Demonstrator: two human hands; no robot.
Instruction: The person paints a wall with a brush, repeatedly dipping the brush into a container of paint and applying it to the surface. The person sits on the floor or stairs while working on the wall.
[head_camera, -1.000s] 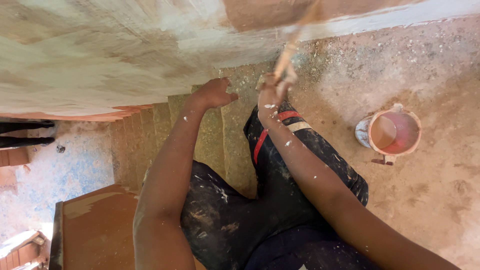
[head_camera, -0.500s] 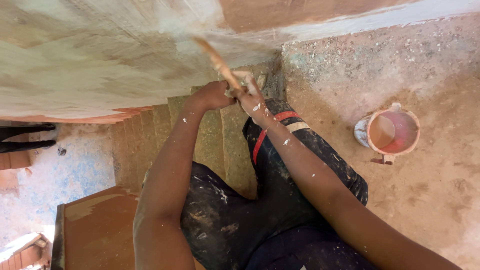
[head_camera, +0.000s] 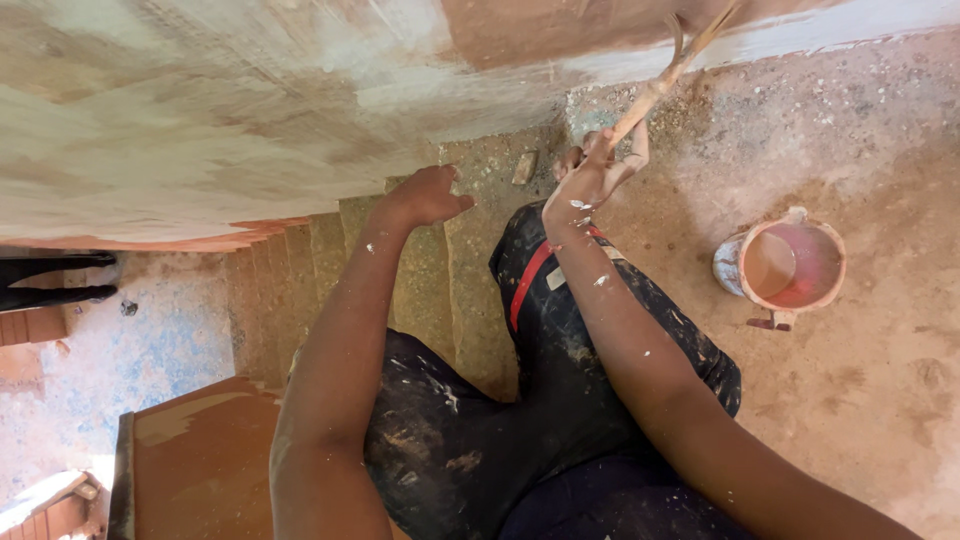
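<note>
A small round bucket (head_camera: 781, 266) stands on the ground at the right of the frame, well apart from both hands. Its rim and walls are smeared with reddish-brown paint, and inside there is a shallow pool of pinkish-brown paint that covers the bottom. A small lug sticks out at its lower edge.

The right hand (head_camera: 592, 176), a little above the centre of the frame, is closed around the lower end of a brush (head_camera: 668, 74). The handle is thin, long and pale like wood, coated with dried paint. It rises slanting to the upper right, and its top end is blurred against the wall (head_camera: 220, 110), so I cannot tell how the bristles touch it. White spots of paint are on the hand and on the forearm.

The left hand (head_camera: 425, 196) is just left of centre. Its fingers are loosely curled and hold nothing; it rests at the lower edge of the wall.

The wall fills the upper part of the frame. It is rough plaster with streaks of cream, grey and brown, and one darker brown patch near the brush. Under the hands, steps (head_camera: 300, 290) with a coarse brown surface go down to the lower left. The ground (head_camera: 880, 400) on the right is gritty and dusty brown. The person's dark trousers (head_camera: 560, 400) are full of paint marks.
</note>
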